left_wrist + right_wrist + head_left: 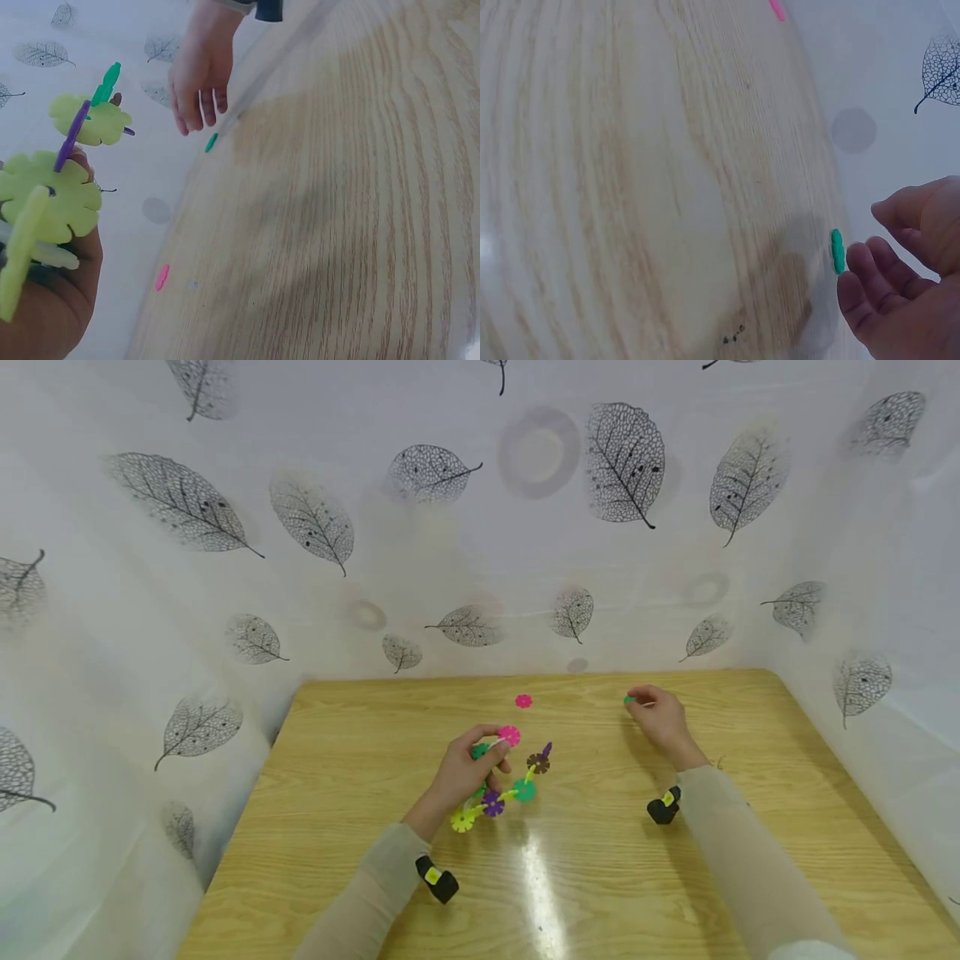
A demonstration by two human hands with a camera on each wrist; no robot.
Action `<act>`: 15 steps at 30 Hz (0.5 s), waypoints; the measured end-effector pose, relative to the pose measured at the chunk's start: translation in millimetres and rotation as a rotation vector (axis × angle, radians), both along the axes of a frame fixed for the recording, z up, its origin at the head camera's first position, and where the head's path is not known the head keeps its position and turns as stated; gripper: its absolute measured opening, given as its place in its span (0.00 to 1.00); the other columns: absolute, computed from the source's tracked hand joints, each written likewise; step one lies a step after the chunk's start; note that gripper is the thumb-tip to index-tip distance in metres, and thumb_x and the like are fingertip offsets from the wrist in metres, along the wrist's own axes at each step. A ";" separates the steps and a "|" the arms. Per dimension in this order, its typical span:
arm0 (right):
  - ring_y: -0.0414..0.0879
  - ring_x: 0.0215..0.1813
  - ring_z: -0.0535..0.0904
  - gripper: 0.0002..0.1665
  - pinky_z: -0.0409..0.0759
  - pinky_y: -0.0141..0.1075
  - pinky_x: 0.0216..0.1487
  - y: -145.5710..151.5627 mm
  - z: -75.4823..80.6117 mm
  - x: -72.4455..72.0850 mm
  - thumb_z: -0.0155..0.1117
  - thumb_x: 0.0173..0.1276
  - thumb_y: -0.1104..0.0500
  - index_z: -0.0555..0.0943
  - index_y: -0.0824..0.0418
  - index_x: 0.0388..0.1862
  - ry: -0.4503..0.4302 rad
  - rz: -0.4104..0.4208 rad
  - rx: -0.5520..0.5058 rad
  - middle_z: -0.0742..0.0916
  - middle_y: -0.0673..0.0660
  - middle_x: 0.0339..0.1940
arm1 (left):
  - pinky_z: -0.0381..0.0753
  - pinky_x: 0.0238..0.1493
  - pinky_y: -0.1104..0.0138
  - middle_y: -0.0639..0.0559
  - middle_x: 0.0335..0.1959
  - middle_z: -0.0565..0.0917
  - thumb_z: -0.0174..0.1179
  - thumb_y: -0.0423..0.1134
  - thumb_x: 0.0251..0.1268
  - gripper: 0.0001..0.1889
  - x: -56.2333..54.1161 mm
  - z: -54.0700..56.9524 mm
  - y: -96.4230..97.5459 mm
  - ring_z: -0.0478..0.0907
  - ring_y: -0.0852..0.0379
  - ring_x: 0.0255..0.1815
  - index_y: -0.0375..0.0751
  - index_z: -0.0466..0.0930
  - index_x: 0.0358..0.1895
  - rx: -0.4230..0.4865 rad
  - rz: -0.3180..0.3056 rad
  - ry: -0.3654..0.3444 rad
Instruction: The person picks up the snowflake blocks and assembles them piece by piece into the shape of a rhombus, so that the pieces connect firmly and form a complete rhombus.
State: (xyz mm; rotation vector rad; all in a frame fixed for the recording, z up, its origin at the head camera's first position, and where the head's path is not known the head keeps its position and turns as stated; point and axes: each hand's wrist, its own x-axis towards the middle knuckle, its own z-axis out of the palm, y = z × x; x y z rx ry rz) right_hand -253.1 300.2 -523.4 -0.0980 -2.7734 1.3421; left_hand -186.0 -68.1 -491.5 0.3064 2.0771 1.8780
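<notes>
My left hand point(461, 768) pinches a chain of slotted plastic flower discs, slotted into one another edge to face. A pink disc point(509, 736) tops it by the fingertips. Lower down hang a yellow-green disc point(462, 819), a purple disc point(492, 803), a teal disc point(524, 790) and a brown disc point(538, 763). The left wrist view shows more yellow-green discs point(49, 196) close up; the palm hides part of the chain. At the far right, my right hand point(660, 718) reaches to a loose green disc point(838, 251). Its thumb and fingers stand apart, fingertips beside the disc.
A loose pink disc point(523, 701) lies near the back edge of the wooden table point(360, 727). White sheeting point(450, 552) printed with leaves rises behind the table and along both sides. Black wrist cameras point(437, 879) sit on both wrists.
</notes>
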 end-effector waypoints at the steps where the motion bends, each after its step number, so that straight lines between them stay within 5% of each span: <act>1: 0.65 0.59 0.81 0.23 0.83 0.42 0.52 1.1 -0.9 0.2 0.57 0.81 0.58 0.78 0.72 0.67 -0.004 -0.008 0.001 0.83 0.73 0.59 | 0.84 0.23 0.70 0.30 0.36 0.87 0.57 0.42 0.83 0.20 0.1 -0.2 -0.1 0.82 0.63 0.18 0.42 0.75 0.72 0.001 -0.001 0.002; 7: 0.70 0.63 0.77 0.27 0.82 0.59 0.59 4.0 -3.4 0.9 0.58 0.80 0.58 0.75 0.72 0.71 -0.047 -0.047 0.026 0.79 0.76 0.63 | 0.85 0.23 0.70 0.33 0.34 0.88 0.58 0.42 0.83 0.20 0.3 0.9 0.1 0.82 0.63 0.18 0.42 0.75 0.72 0.009 -0.001 -0.004; 15: 0.69 0.60 0.77 0.29 0.80 0.59 0.57 5.6 -5.6 -2.7 0.59 0.80 0.55 0.74 0.73 0.71 -0.063 -0.060 0.068 0.80 0.76 0.60 | 0.84 0.21 0.70 0.41 0.30 0.88 0.58 0.42 0.82 0.20 1.0 1.3 -0.2 0.81 0.63 0.17 0.43 0.76 0.71 0.005 0.008 0.007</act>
